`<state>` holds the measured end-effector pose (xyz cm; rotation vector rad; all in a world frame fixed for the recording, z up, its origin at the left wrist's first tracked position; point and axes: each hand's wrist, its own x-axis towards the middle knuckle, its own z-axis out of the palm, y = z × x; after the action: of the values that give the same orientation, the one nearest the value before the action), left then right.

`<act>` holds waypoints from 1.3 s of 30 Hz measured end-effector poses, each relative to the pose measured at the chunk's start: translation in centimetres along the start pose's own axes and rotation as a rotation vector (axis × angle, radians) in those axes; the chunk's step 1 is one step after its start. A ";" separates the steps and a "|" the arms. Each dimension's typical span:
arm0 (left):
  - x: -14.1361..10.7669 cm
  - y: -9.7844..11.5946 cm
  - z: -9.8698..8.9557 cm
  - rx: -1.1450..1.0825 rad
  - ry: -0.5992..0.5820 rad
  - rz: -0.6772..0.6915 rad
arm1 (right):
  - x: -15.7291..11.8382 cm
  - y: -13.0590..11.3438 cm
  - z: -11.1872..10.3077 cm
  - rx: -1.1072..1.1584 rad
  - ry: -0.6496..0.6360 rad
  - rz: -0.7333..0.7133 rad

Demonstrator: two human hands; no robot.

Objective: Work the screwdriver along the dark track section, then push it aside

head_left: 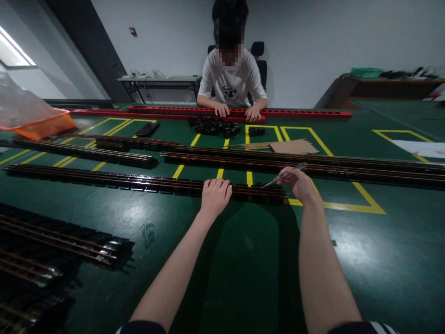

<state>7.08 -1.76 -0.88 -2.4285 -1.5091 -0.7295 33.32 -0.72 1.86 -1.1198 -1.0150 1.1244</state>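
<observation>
A long black rail [167, 185] with thin copper-coloured strips along it lies crosswise on the green table in front of me. My left hand [216, 197] has its fingers bent over this rail near its right part and presses on it. In my right hand [299, 183] is a slim screwdriver [285, 175], pinched between thumb and fingers. Its shaft slants down to the left, and the tip is at the rail's right end or just above it; contact cannot be made out.
Similar long rails [313, 164] lie beyond and at lower left [62, 232]. Across the table a person [231, 79] rests both hands on a red frame [306, 113]. Nearby are small black parts [213, 126], cardboard [294, 146], a dark flat object [148, 129] and an orange bin [41, 126].
</observation>
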 end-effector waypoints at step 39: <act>0.0 -0.4 -0.3 -0.013 -0.010 0.007 | 0.1 1.5 0.9 -0.158 -0.116 0.040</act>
<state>6.64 -1.76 -0.66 -2.4496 -1.5032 -0.7283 32.21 -0.38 0.54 -1.2156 -1.1929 1.1675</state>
